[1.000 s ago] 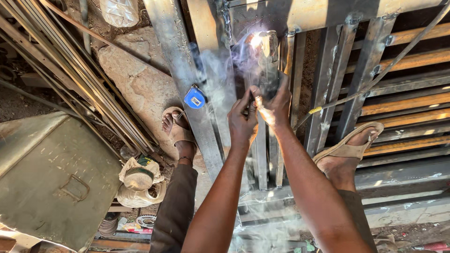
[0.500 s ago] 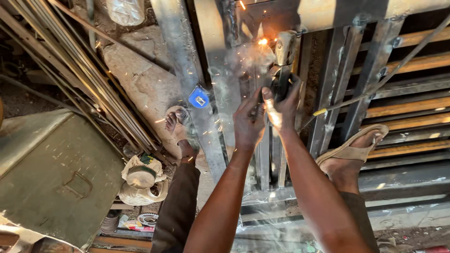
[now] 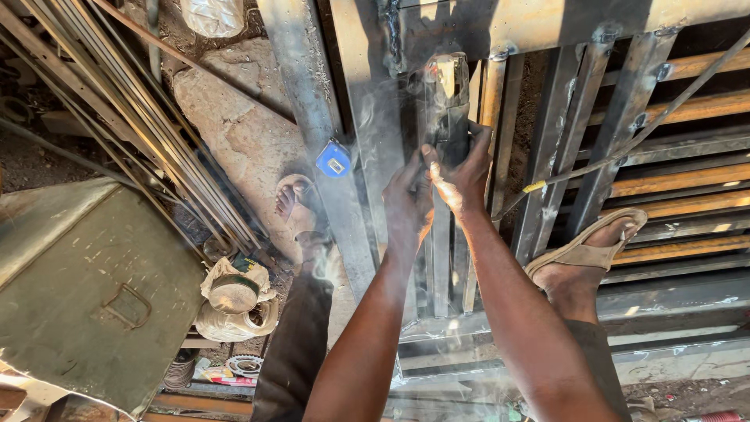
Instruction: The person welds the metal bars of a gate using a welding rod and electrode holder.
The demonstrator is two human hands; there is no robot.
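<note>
Smoke drifts round both hands: the left hand (image 3: 408, 195) and right hand (image 3: 465, 176) grip a dark welding tool (image 3: 445, 101) together, near the steel frame's (image 3: 547, 23) top rail, above its upright bars.

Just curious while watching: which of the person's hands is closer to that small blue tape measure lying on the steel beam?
The left hand. It is just right of the blue tape measure in the view; the right hand is farther right, beyond the left, gripping the dark tool.
</note>
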